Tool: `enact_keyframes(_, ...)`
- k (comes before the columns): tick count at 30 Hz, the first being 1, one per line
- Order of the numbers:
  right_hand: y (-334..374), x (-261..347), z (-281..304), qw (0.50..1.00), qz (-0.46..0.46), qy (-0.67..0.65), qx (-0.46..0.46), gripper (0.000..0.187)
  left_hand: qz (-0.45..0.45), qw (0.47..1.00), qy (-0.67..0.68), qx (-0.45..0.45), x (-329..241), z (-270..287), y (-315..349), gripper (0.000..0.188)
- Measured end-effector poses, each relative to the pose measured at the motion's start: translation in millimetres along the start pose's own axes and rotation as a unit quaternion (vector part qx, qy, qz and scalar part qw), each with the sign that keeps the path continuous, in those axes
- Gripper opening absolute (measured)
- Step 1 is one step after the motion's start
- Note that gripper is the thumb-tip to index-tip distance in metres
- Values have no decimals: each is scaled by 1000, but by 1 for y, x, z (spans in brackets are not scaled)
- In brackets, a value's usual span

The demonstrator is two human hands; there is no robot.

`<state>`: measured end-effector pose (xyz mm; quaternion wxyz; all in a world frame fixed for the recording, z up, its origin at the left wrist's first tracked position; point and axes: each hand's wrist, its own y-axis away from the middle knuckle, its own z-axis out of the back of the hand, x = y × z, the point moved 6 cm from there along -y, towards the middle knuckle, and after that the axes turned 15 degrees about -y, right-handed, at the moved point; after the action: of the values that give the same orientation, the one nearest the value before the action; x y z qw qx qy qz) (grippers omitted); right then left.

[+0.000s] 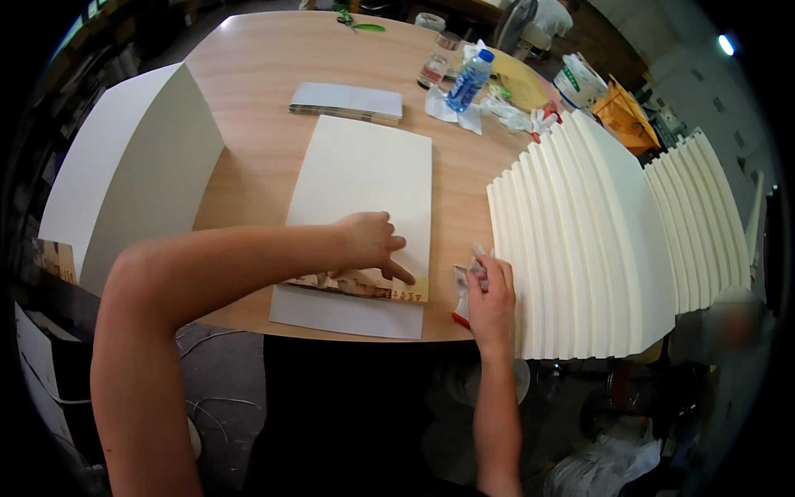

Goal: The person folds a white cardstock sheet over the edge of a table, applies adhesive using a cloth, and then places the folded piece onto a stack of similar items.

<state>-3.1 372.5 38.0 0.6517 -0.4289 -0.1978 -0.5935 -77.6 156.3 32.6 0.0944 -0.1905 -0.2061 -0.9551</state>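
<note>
A cream-white sheet or thin book (364,174) with a brown printed picture strip along its near edge lies in front of me. My left hand (370,243) rests on its lower part, fingers spread, the index finger reaching toward the near right corner. Just right of it, my right hand (492,300) is closed, with thumb and fingers together over a crumpled greyish cloth or paper (461,286). What sits between those fingertips is too small to make out. A red-edged item (460,320) shows below the cloth. Another white sheet (348,313) sticks out under the printed one.
Tall white stacks (124,141) stand on the left; fanned stacks of folded cream sheets (580,240) crowd the right. Farther back lie a flat pile of booklets (346,101), a blue-capped bottle (469,80), a glass jar (432,71) and green-handled scissors (364,26). Another person (546,21) sits beyond.
</note>
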Motion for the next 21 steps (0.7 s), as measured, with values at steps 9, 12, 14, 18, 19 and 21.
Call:
enact_keyframes(9,39,-5,1,994,82,68,3,20,-29,996,79,17,-1,-5,-8,111)
enact_keyframes(12,31,-8,-8,985,81,146,42,16,-50,996,78,1,0,-8,-13,110)
enact_keyframes(14,25,-27,1,993,-11,88,75,18,-52,997,53,-10,-3,-8,-14,113)
enact_keyframes(18,15,-31,-7,986,-42,144,71,19,-60,996,56,-25,-2,-15,-18,116)
enact_keyframes(19,13,-28,-11,984,-5,169,59,17,-63,996,53,-34,-1,-14,-21,107)
enact_keyframes(21,9,-29,-13,988,4,150,39,14,-59,996,39,-49,-2,-18,-26,80)
